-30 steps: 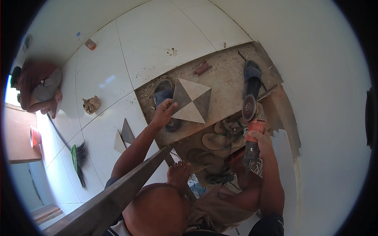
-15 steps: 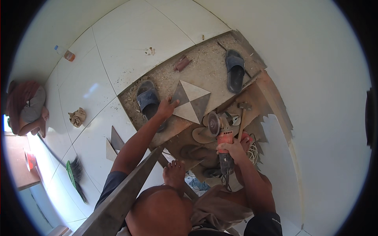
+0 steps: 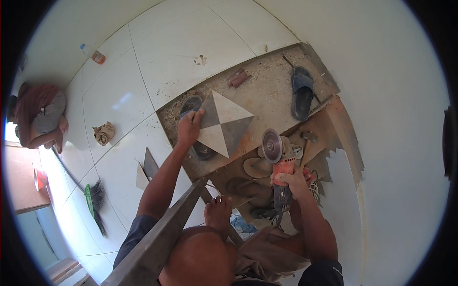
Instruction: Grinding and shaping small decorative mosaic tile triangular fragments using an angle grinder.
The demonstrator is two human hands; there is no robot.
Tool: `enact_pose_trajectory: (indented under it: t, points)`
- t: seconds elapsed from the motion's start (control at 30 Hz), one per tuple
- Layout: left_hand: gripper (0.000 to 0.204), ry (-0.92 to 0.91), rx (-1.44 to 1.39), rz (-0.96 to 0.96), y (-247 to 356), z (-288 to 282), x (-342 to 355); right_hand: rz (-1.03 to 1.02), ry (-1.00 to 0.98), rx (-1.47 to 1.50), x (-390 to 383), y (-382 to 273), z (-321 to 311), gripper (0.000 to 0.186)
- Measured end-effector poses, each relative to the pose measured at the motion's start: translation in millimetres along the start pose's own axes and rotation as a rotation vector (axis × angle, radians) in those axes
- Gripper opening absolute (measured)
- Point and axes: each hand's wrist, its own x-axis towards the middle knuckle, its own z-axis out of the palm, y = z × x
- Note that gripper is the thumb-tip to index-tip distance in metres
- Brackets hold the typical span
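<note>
My left hand (image 3: 191, 126) grips the left corner of a square tile (image 3: 234, 129) patterned in grey and cream triangles. The tile is held over the rough screed and partly covers a dark blue slide sandal (image 3: 191, 103). In my right hand (image 3: 293, 183) is a red and black angle grinder (image 3: 283, 168), its round disc (image 3: 272, 146) facing up and left, a short gap from the tile. Whether the disc spins I cannot tell. My bare foot (image 3: 218, 209) rests below, between the two hands.
A second slide sandal (image 3: 301, 93) and a reddish-brown broken piece (image 3: 238, 77) lie on the screed. Behind the grinder are a hammer (image 3: 309, 137) and flip-flops (image 3: 257, 167). A grey beam (image 3: 162, 229) crosses by my left arm. Leftward are cut tile pieces (image 3: 150, 164), a broom (image 3: 93, 205) and a crouching person (image 3: 45, 112).
My left hand has lifted the tile and shifted it left, over more of the sandal. The grinder has risen a little in my right hand. The whole view has swung slightly.
</note>
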Motion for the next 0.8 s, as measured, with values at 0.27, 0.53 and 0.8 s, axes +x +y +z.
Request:
enact_pose_trajectory:
  t: [0.27, 0.53, 0.8]
  points:
    - [0.059, -0.043, 0.110, 0.023, -40.4, 26.0, 17.4, 0.051, -0.012, -0.058, 21.3, 7.9, 9.9, 0.041]
    - [0.057, 0.007, 0.043, -0.033, -30.3, 48.0, 1.2, 0.097, -0.018, -0.097, 23.6, 13.2, 24.2, 0.034]
    - [0.056, 0.050, 0.116, -0.004, -26.9, 57.9, -2.3, 0.174, -0.066, -0.101, 38.2, 44.6, 22.2, 0.033]
